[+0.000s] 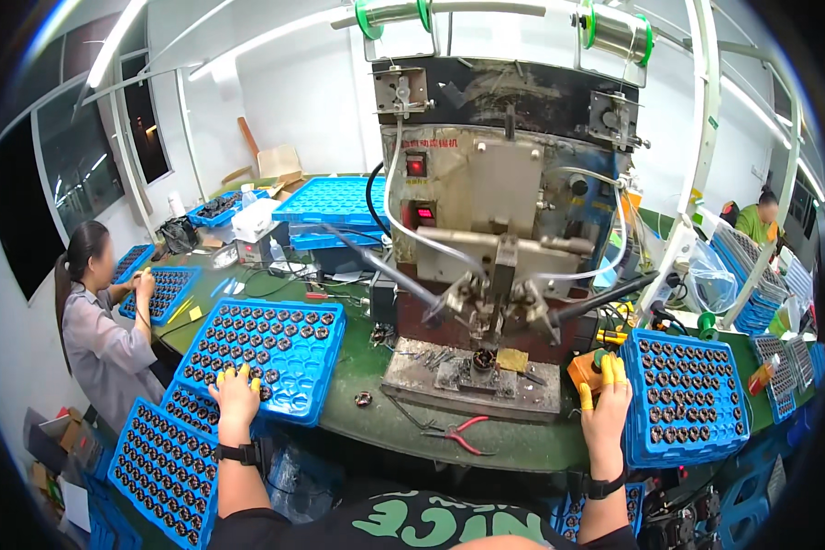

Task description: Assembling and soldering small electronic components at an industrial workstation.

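My left hand (pixel 236 396), with yellow finger covers, reaches over a blue tray (pixel 332 367) of small round dark coils (pixel 249 326). Its fingers bend down among the coils; whatever they pinch is hidden beneath them. My right hand (pixel 607 400), also in yellow finger covers, is raised with thumb and fingers apart, beside a small orange-brown box (pixel 581 370) and left of another blue tray of coils (pixel 687 390). Between my hands stands a soldering machine (pixel 500 197), with one coil (pixel 484 359) on its base under the head. A loose coil (pixel 364 399) lies on the green bench.
Red-handled pliers (pixel 467 434) and tweezers (pixel 411 412) lie before the machine base (pixel 412 371). More filled trays (pixel 160 472) stand lower left. One person (pixel 101 321) works at the left, another (pixel 757 225) at the far right. Solder spools (pixel 614 35) hang above.
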Demonstrator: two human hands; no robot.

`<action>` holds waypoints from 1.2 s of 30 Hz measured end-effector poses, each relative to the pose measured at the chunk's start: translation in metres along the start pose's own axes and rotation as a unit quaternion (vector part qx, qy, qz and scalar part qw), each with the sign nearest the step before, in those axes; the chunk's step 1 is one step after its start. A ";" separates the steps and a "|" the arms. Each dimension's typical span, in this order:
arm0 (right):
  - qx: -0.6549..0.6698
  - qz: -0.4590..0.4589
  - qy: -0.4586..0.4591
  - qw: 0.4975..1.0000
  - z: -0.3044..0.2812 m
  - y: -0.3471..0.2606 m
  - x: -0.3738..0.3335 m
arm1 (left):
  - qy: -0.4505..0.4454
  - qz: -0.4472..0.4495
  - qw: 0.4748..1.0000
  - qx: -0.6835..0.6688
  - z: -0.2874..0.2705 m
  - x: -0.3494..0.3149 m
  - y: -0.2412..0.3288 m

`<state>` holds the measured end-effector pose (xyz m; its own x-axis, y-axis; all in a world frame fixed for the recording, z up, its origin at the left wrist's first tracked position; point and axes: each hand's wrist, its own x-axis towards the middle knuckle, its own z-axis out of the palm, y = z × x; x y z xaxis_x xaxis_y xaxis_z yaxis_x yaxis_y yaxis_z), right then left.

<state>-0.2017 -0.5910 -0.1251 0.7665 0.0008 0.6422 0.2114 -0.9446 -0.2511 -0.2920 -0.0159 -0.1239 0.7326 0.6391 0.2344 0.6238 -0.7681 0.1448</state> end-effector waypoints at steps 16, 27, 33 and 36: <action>0.093 0.024 0.171 0.981 0.015 0.017 -0.011 | 0.251 0.353 0.887 -0.163 -0.136 0.056 0.064; 0.105 0.059 0.156 0.980 0.017 0.016 -0.018 | 0.138 0.435 0.751 -0.477 -0.346 0.204 0.272; 0.127 0.055 0.149 0.979 0.026 0.019 -0.012 | 0.404 0.416 0.791 -0.195 -0.388 0.314 0.340; 0.122 0.081 0.145 0.978 0.026 0.024 -0.014 | 0.332 0.458 0.698 -0.438 -0.391 0.261 0.338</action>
<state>-0.1915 -0.6054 -0.1592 0.6048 -0.2687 0.7497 0.2680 -0.8178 -0.5093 0.0038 -0.1244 0.3627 0.2457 -0.0733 0.9666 -0.6442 -0.7574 0.1063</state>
